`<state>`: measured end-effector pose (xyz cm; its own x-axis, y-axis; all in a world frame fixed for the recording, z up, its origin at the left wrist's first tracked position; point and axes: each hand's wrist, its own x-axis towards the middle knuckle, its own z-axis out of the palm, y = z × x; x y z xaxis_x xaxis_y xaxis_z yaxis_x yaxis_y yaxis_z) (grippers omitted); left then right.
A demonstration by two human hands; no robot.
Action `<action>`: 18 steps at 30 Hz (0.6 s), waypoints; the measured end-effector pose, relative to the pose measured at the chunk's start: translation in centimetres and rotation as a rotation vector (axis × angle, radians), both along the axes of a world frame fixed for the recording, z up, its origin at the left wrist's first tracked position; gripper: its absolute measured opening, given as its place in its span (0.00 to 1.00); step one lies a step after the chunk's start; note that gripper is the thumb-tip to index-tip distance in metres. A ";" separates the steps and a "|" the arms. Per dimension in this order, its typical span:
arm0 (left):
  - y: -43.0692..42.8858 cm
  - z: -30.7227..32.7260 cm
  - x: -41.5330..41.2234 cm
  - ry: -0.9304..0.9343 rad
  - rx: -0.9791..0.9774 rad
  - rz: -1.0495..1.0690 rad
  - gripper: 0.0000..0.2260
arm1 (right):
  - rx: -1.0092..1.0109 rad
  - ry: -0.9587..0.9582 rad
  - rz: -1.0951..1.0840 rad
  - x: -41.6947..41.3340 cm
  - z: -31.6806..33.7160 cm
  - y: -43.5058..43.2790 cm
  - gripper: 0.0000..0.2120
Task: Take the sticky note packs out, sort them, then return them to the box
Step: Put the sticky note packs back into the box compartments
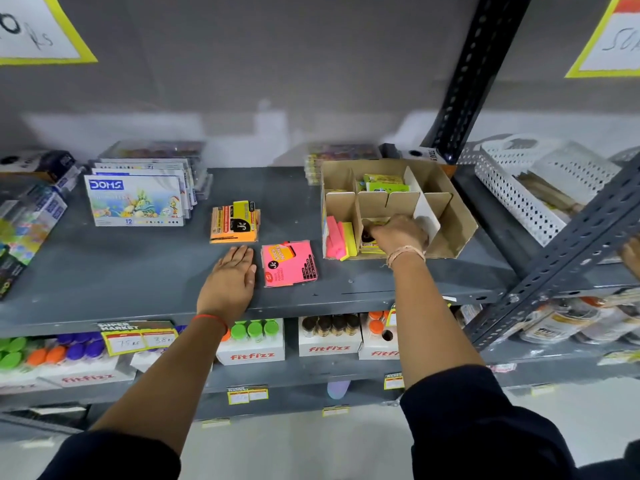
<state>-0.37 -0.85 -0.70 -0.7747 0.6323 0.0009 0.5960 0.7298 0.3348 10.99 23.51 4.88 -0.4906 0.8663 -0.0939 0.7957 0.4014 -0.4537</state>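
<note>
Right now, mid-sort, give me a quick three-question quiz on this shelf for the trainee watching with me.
1. True or false: the left hand lies flat on the shelf, holding nothing.
2. Where is the right hand reaching? A) into the cardboard box B) to the DOMS packs C) to the lower shelf
3. Fill in: the pack lying nearest the left hand, outside the box, is the ___ pack.

Key: 1 true. 2 A; it is in a front compartment, over a yellow pack, grip unclear. 3 pink; the orange stack sits further back.
</note>
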 end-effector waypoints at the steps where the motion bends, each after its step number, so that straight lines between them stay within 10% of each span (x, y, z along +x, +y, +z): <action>1: 0.0 0.0 0.0 -0.004 -0.005 -0.001 0.21 | 0.018 -0.037 0.021 0.1 -0.1 0.0 0.21; 8: 0.0 0.2 -0.2 0.024 -0.077 -0.023 0.21 | 0.235 -0.179 0.136 0.9 0.9 -0.6 0.20; 12: -0.2 0.0 -0.1 0.005 -0.010 -0.021 0.21 | 0.393 0.171 0.590 -0.4 4.7 -3.1 0.31; 18: -0.2 -0.2 -0.2 -0.007 0.075 -0.029 0.20 | 0.272 -0.519 1.205 -5.7 3.8 -9.2 0.56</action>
